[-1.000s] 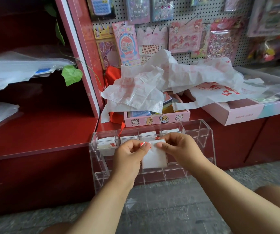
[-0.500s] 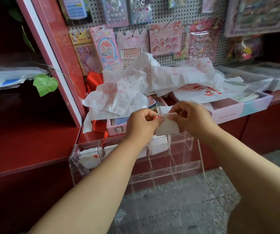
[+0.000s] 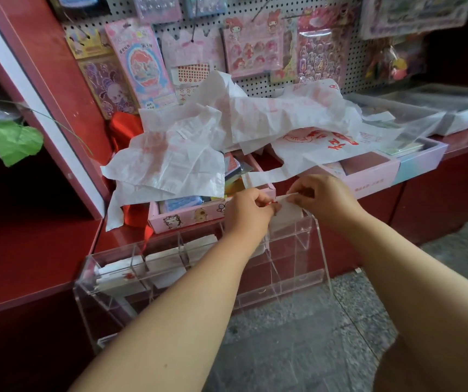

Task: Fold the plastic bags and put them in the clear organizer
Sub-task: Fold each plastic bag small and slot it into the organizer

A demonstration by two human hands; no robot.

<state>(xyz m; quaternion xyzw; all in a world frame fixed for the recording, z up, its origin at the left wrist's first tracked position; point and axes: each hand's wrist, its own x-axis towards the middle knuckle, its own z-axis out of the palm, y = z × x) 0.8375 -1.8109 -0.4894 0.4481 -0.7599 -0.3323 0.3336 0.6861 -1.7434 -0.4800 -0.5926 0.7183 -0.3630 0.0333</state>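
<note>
A small folded white plastic bag [image 3: 288, 213] is held between both hands at the top right compartment of the clear organizer [image 3: 316, 244]. My left hand [image 3: 248, 212] pinches its left edge and my right hand [image 3: 322, 198] pinches its top right edge. The bag's lower part dips inside the compartment. Other folded bags [image 3: 167, 263] fill the organizer's compartments to the left. A heap of loose crumpled white bags with red print [image 3: 244, 128] lies on the boxes behind.
The organizer stands on the grey floor against a red counter [image 3: 29, 250]. Pink boxes [image 3: 187, 215] of small goods sit on the counter under the loose bags. A pegboard [image 3: 255, 83] with sticker packs rises behind. A green leaf [image 3: 13, 142] hangs at left.
Both hands carried the folded bag from in front of the organizer up and to the right, to its top right compartment. The camera view swung closer and leftward.
</note>
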